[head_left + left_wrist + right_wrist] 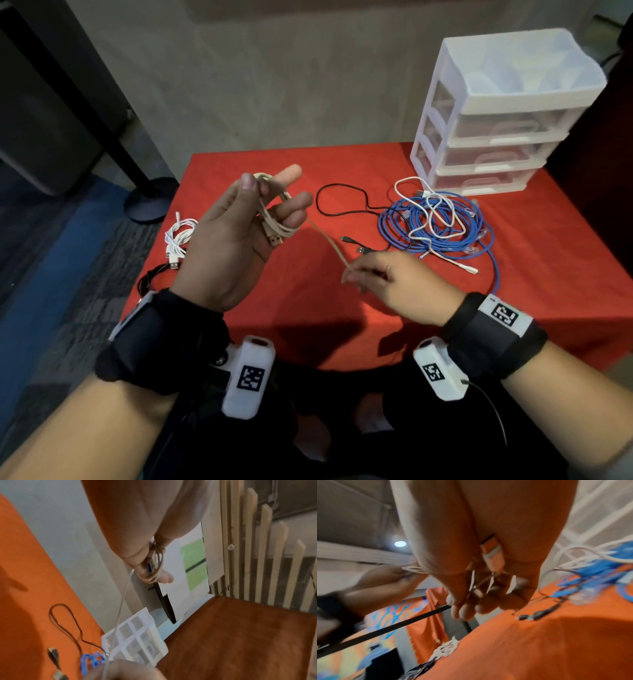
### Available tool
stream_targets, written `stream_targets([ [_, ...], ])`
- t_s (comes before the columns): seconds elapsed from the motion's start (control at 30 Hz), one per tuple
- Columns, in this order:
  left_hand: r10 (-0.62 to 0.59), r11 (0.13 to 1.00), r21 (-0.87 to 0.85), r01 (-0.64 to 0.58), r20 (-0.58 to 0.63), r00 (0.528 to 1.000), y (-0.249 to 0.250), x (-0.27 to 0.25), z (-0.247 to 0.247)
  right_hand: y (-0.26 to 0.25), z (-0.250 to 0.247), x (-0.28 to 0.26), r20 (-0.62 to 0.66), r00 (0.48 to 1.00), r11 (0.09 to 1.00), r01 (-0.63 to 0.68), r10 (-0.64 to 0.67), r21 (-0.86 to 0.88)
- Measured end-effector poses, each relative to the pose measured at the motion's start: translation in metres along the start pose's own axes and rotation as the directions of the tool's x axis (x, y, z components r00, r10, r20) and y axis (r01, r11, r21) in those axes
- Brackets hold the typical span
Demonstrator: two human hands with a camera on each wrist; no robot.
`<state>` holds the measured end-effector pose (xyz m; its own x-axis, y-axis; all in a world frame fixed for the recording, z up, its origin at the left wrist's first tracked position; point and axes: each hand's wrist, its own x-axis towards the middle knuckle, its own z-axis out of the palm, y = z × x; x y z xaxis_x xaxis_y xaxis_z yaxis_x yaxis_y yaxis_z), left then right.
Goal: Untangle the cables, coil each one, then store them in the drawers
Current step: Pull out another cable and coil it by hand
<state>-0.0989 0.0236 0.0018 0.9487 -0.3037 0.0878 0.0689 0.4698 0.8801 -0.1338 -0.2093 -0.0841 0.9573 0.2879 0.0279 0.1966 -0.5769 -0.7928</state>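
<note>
Near the left edge of the red tablecloth [342,164] we already have a small white cable bundle [178,236] and, just in front of it at the front-left corner, a black bundle [150,277], both coiled and not yet put away. Our left hand [236,236] is raised above the cloth, palm up, with the beige USB cable [274,212] looped around its spread fingers and the thumb pressing the loops at the top; one USB plug hangs by the palm. The free tail runs down and right to our right hand [394,277], whose fingertips pinch it near its end; the right wrist view shows the other plug tucked against that palm. To finish this coil well, we should keep light tension on the tail, lay each turn beside the last at the same size, and tuck the end so it cannot spring loose. Further right, a loose black cable [346,202] touches the blue Ethernet cable [442,226], which is still tangled with a white cable [431,209]. The plastic drawer unit [496,116] stands at the back-right corner, its drawers closed.
</note>
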Motion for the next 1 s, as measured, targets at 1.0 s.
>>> stream_targets([
  [1.0,0.098,0.857,0.515,-0.03,-0.106,0.99,-0.045,-0.012,0.019,-0.068,-0.016,0.012,-0.284,0.946,0.961,0.21,-0.153,0.182],
])
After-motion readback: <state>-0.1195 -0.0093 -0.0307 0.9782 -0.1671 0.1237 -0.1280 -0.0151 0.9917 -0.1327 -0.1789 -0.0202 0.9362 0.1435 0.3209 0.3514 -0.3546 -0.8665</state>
